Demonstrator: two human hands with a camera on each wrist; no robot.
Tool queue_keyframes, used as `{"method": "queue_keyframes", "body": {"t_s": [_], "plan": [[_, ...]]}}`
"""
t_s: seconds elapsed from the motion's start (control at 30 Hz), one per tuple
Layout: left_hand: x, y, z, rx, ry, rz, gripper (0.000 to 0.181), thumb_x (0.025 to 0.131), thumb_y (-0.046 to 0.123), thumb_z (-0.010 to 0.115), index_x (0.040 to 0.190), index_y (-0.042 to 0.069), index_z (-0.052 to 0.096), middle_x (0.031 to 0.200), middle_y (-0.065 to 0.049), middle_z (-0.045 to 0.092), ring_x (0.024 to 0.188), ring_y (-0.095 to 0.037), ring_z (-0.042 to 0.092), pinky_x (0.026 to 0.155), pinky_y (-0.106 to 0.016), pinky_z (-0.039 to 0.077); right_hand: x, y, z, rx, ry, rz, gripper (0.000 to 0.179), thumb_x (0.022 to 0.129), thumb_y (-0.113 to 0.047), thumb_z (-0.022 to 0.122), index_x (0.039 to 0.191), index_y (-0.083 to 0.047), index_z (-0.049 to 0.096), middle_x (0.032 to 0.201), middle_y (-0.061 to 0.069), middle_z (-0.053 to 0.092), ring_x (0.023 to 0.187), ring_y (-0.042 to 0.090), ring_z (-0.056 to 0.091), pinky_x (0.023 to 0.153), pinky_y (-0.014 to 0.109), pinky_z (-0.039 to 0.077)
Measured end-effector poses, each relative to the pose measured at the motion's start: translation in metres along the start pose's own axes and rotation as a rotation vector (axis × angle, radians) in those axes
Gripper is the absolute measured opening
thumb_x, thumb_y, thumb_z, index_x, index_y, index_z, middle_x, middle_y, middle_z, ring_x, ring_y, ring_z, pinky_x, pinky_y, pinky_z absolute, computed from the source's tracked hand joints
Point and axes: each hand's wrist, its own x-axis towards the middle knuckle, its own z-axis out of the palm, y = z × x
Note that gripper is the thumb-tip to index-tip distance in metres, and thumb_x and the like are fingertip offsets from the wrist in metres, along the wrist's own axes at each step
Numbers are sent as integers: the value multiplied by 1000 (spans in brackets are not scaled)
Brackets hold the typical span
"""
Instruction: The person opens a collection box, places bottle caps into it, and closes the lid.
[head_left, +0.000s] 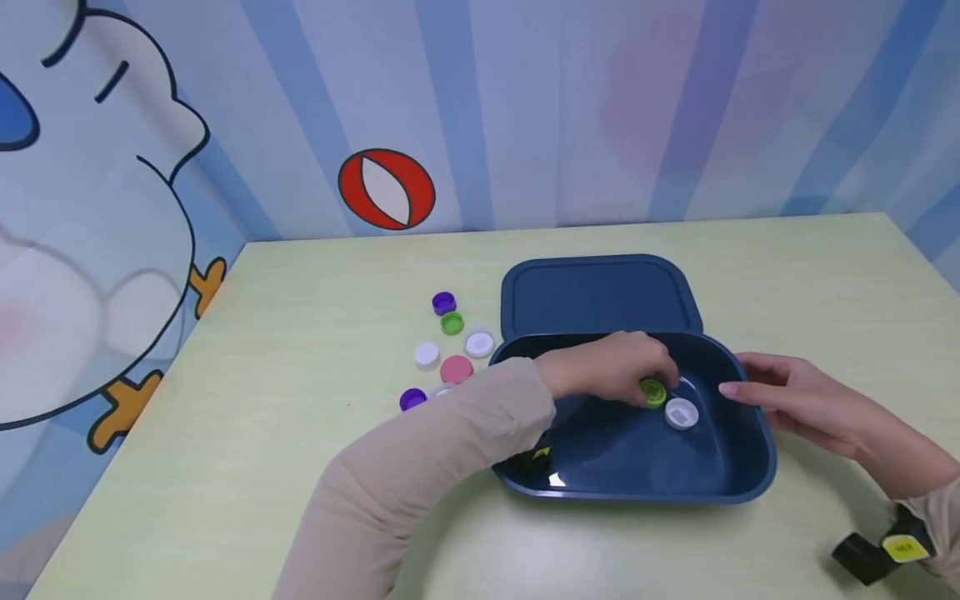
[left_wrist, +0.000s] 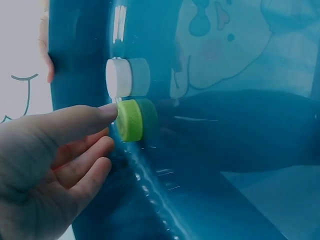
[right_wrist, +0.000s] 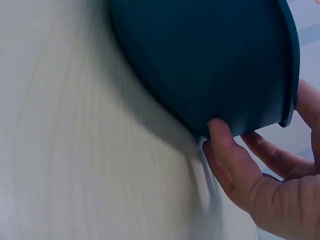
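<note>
A deep dark-blue plastic box [head_left: 637, 487] stands on the table in the head view. Inside it, near its right end, my left hand [head_left: 615, 367] pinches a green bottle cap [head_left: 652, 392] low over the floor. In the left wrist view the thumb meets the edge of that cap [left_wrist: 130, 121], and the other fingertips are partly behind the thumb. Right beside it lies a white cap [left_wrist: 119, 78]. My right hand [head_left: 810, 408] holds the box's right end, thumb at the rim. From the right wrist view, its fingers [right_wrist: 225, 142] press against the box's outer wall [right_wrist: 215, 65].
Left of the box lie several loose caps: purple [head_left: 444, 302], green [head_left: 452, 323], white [head_left: 427, 356] and pink [head_left: 456, 369], some partly behind the left sleeve [head_left: 442, 458]. A flat blue lid [head_left: 600, 292] lies against the box's far side. A patterned wall [head_left: 525, 125] borders the table.
</note>
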Motion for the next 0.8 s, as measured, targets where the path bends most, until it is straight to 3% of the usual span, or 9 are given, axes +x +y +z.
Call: {"method": "queue_keyframes", "body": {"t_s": [0.17,0.43,0.8], "plan": [[-7,3,-7,-8,-9,9,35,86,8,65,122,7,62,119,-3,60,102,-9,53,89,-12,39,0,-1,0,-3,-4,6,67,97,-21,48,143,10,11,126,13,44,97,11,59,82,35,52],[-20,2,-21,-28,38,35,38,86,11,66,123,7,61,119,-3,61,103,-9,54,87,-12,40,1,-2,-1,-11,6,11,67,97,-22,49,143,11,12,124,12,46,96,13,59,82,37,52],[-41,-7,-28,-62,94,-7,40,86,11,67,125,6,59,122,-5,59,104,-11,55,86,-12,41,1,0,-1,0,12,4,65,97,-21,50,141,11,16,115,6,51,94,16,60,80,38,53]]}}
